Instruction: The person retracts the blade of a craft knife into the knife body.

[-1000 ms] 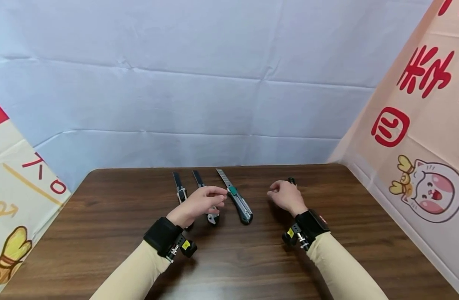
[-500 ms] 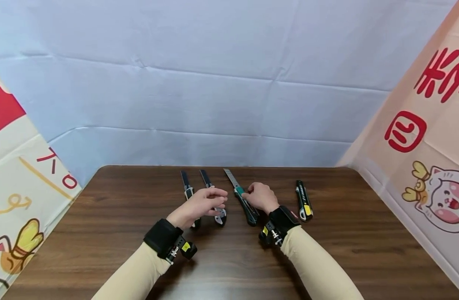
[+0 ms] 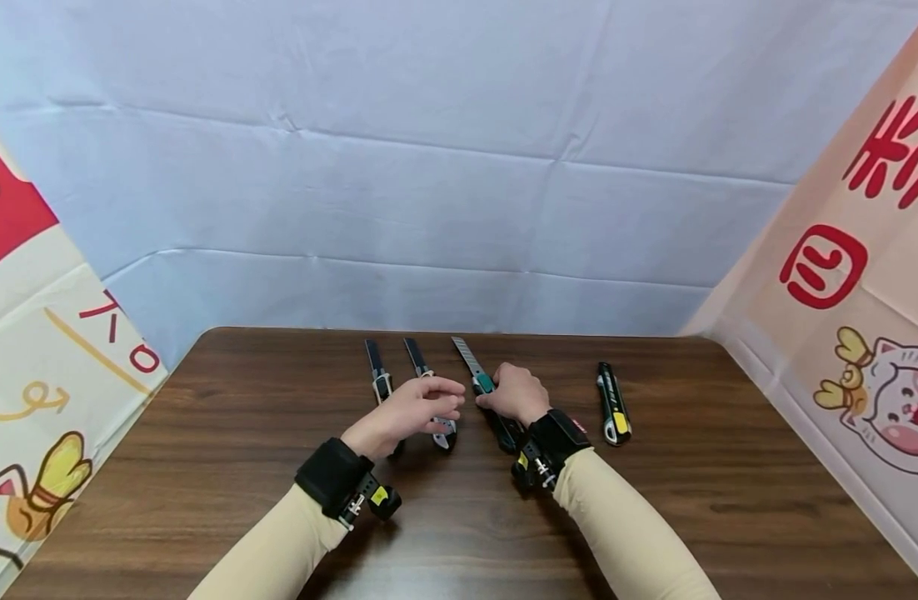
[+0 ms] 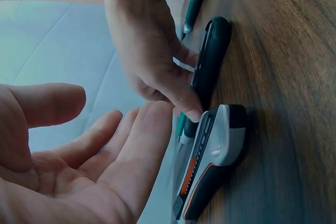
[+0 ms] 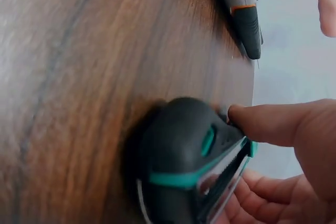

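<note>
My right hand (image 3: 517, 393) grips a black-and-green utility knife (image 3: 483, 383), whose segmented blade is extended toward the back of the table. In the right wrist view, the thumb lies along one side of this knife's body (image 5: 178, 156) and the fingers are on the other. My left hand (image 3: 410, 411) hovers with loosely spread fingers and holds nothing. Beneath and beside it lie two utility knives with dark blades out: the leftmost knife (image 3: 381, 385) and a grey-and-black knife (image 3: 445, 435) with orange trim, partly hidden by the hand.
To the right lies a dark green utility knife (image 3: 613, 404) with a yellow patch and no blade showing. The brown wooden table (image 3: 204, 467) ends at a pale cloth backdrop (image 3: 429, 167). Printed cloths (image 3: 864, 275) hang at both sides.
My right hand has moved left from the dark green knife, leaving it on the table, and now grips the black-and-green utility knife. The left hand has stayed nearly still.
</note>
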`<state>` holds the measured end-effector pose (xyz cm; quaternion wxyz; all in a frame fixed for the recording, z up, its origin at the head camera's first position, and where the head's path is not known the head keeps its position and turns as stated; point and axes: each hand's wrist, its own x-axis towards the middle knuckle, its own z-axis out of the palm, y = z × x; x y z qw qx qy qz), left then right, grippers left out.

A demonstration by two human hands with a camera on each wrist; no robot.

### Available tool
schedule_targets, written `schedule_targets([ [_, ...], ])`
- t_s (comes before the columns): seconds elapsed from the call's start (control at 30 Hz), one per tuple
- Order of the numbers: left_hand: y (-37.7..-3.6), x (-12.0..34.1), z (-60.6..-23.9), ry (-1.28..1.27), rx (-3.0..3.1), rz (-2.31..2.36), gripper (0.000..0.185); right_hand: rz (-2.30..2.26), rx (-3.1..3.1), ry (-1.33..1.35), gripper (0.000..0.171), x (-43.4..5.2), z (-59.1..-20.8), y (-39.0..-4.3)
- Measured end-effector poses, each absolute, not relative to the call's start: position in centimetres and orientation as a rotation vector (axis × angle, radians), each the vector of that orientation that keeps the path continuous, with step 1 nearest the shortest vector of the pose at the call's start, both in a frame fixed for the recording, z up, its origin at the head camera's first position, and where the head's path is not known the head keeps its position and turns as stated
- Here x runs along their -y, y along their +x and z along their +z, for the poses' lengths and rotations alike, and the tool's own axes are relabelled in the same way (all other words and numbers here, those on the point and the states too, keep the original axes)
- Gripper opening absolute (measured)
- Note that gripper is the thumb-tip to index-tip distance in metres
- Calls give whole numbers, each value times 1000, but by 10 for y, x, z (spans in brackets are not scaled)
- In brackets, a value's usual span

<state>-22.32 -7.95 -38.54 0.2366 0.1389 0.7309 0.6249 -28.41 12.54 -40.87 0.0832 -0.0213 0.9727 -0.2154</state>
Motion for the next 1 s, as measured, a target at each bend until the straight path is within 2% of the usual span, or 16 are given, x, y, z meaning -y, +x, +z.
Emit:
schedule_targets([
  [0.17,-222,75,-389,361,-1992,1717,40,-638,-2923,-102,37,-127,-410,-286],
  [0.33,-218,71,-392,376,-1984,1722,40,-727,-2908,-112,30,-128,-407,-282],
  [0.63,-212,57,-406,376,-1964,1702,44,-917,-2846,-114,44,-133,-392,-269],
  [1.0,-207,36,-413,385,-1886,1713,49,-1031,-2861,-191,39,-137,-378,-255],
])
